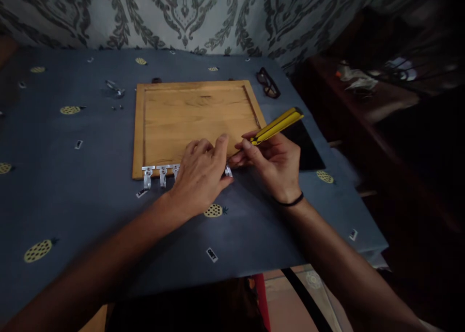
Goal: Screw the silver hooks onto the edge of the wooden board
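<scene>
A framed wooden board [196, 114] lies flat on the table. Along its near edge runs a row of silver metal hooks [162, 175], partly covered by my left hand [199, 174]. That hand presses the hook row against the board, its thumb beside the rightmost visible hook. My right hand [278, 162] is closed around a screwdriver [278, 126] with a yellow and black handle. The handle slants up to the right, while its thin shaft points down-left at the board's near edge by the hooks. Where the tip meets the hooks is hidden by my fingers.
A blue pineapple-print cloth [90, 216] covers the table. Dark glasses [268, 83] lie beyond the board's right corner. A dark flat panel [307, 145] sits right of my right hand. A small shiny metal object [115, 88] and tiny pieces [116, 108] lie left of the board.
</scene>
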A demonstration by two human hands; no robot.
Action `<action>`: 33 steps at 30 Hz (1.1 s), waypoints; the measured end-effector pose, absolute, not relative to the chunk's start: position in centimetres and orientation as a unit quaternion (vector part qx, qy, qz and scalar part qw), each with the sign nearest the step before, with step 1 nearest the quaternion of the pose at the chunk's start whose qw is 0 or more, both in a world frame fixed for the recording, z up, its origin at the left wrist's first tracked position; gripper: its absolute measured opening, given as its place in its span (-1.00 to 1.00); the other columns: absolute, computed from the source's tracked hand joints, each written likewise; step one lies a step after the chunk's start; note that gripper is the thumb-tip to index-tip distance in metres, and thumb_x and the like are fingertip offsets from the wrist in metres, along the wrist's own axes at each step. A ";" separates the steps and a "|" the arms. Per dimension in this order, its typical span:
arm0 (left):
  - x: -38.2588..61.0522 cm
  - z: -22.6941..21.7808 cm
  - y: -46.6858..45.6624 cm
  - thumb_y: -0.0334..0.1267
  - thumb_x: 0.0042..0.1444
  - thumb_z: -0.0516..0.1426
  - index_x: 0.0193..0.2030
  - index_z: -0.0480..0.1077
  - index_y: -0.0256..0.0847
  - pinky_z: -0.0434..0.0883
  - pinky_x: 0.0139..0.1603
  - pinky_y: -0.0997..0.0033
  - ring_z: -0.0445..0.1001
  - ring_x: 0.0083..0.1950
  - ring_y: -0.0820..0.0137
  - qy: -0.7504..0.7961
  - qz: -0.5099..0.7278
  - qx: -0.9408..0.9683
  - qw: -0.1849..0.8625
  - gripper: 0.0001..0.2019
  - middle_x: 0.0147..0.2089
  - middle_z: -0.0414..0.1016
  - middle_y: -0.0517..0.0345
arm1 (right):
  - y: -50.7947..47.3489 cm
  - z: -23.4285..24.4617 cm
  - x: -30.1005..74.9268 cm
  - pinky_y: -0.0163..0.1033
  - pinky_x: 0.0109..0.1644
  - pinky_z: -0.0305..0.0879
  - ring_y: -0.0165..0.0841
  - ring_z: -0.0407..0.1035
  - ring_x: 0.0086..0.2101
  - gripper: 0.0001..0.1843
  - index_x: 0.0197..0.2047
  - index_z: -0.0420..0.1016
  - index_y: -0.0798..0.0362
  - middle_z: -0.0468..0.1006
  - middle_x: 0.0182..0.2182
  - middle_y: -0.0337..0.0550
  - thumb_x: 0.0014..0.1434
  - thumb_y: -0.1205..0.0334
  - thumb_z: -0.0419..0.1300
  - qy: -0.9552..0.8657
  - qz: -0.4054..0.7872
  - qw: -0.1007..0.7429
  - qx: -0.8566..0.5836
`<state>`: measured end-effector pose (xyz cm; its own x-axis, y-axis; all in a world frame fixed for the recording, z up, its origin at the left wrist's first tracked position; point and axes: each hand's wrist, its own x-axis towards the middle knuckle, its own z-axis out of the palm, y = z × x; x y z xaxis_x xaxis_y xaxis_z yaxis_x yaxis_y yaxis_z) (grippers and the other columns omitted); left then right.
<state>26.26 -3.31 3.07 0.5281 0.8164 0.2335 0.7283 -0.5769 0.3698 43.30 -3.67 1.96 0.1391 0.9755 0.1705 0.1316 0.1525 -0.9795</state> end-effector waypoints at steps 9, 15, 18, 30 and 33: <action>26.2 3.2 -3.0 -0.29 0.07 0.39 0.32 0.13 -0.32 0.32 0.18 0.10 0.48 0.05 0.12 0.445 0.191 0.866 0.126 -0.25 -0.07 0.61 -0.02 | -4.8 2.9 43.6 -0.21 -0.44 0.47 -0.35 0.53 -0.51 -0.61 -0.09 0.34 -0.08 0.66 -0.33 -0.18 0.29 -0.20 0.22 -0.530 0.310 0.579 -0.536; 26.2 2.8 -2.8 -0.29 0.07 0.39 0.34 0.11 -0.29 0.33 0.18 0.13 0.50 0.06 0.13 0.441 0.210 0.862 0.137 -0.23 -0.07 0.61 0.01 | -5.1 2.8 43.5 -0.28 -0.54 0.39 -0.43 0.48 -0.58 -0.72 -0.20 0.40 -0.03 0.64 -0.40 -0.22 0.30 -0.05 0.28 -0.530 0.317 0.599 -0.510; 26.2 2.7 -2.8 -0.29 0.07 0.39 0.34 0.11 -0.31 0.33 0.16 0.14 0.50 0.04 0.15 0.442 0.212 0.861 0.137 -0.22 -0.08 0.60 0.01 | -5.1 3.0 43.5 -0.26 -0.53 0.43 -0.41 0.51 -0.57 -0.76 -0.22 0.43 -0.01 0.64 -0.39 -0.20 0.31 0.01 0.28 -0.535 0.332 0.588 -0.508; 26.2 2.3 -2.9 -0.32 0.08 0.36 0.34 0.09 -0.32 0.34 0.10 0.16 0.49 0.01 0.19 0.438 0.223 0.865 0.099 -0.25 -0.06 0.59 0.02 | -5.2 2.7 43.7 -0.28 -0.56 0.43 -0.40 0.52 -0.57 -0.87 -0.18 0.49 -0.04 0.65 -0.37 -0.26 0.33 0.09 0.26 -0.555 0.365 0.571 -0.483; 26.2 2.3 -3.0 -0.31 0.09 0.35 0.34 0.09 -0.29 0.34 0.11 0.15 0.49 0.02 0.18 0.443 0.219 0.863 0.102 -0.25 -0.04 0.58 0.02 | -5.3 2.8 43.8 -0.29 -0.56 0.43 -0.41 0.52 -0.57 -0.85 -0.18 0.49 -0.01 0.64 -0.37 -0.26 0.34 0.09 0.25 -0.569 0.353 0.560 -0.489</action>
